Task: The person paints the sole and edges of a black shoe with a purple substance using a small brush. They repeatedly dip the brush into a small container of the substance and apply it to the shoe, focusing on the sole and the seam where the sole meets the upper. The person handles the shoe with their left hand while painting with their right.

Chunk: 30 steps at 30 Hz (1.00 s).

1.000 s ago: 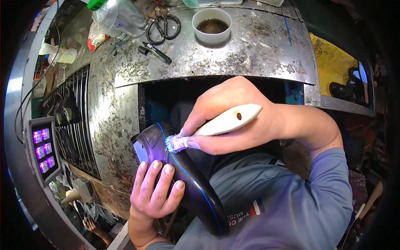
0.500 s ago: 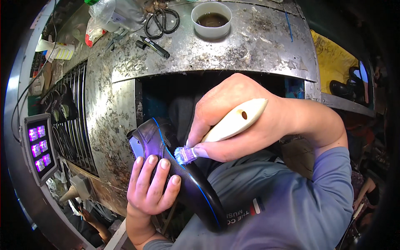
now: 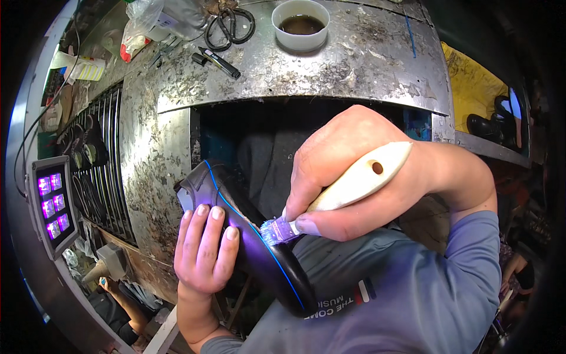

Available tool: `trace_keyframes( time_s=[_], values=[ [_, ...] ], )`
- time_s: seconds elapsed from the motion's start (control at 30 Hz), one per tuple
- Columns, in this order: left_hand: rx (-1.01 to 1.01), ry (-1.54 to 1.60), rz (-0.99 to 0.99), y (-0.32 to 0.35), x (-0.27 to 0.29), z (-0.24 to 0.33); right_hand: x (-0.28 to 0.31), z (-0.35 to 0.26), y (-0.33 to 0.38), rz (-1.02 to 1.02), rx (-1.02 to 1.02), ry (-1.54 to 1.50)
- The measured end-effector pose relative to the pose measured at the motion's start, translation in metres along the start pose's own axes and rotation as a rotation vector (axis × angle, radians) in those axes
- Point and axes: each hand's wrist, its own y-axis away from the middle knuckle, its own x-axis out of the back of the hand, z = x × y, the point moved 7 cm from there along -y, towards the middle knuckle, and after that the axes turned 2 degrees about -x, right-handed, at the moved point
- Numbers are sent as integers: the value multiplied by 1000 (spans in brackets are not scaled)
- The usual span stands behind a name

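My left hand (image 3: 207,251) grips a black shoe (image 3: 283,265) from its left side, fingers laid across the upper. The shoe lies slanted, and a bright blue line runs along its length. Pinched in my right hand (image 3: 354,171) is a brush (image 3: 359,180) with a pale handle that has a hole near its end. Its short bristles touch the shoe beside the blue line, about midway along. A lighter, rough-looking strip shows along the shoe just before the bristles. My left thumb is hidden behind the shoe.
A translucent bowl (image 3: 300,40) of dark liquid stands on the worn metal bench (image 3: 365,74). Near it lie a black marker (image 3: 221,64) and looped black cord (image 3: 240,26). A purple-lit lamp (image 3: 53,203) is at left, by a rack (image 3: 109,203) with dark shoes. Someone's arm (image 3: 132,307) shows lower left.
The brush has moved right and slightly down along the shoe, with my right hand. My left hand and the shoe have shifted slightly left.
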Motion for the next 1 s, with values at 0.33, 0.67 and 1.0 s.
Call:
trace_keyframes(
  time_s=[0.33, 0.67, 1.0],
  values=[
    [114, -9, -22, 2, -6, -7, -3, -15, 1, -26, 50, 69],
    [227, 33, -102, 6, -11, -18, -3, -34, 0, -46, 116, 191],
    [407, 186, -104, 11, -19, -25, 3, -50, -6, 70, 201, 259]
  ],
)
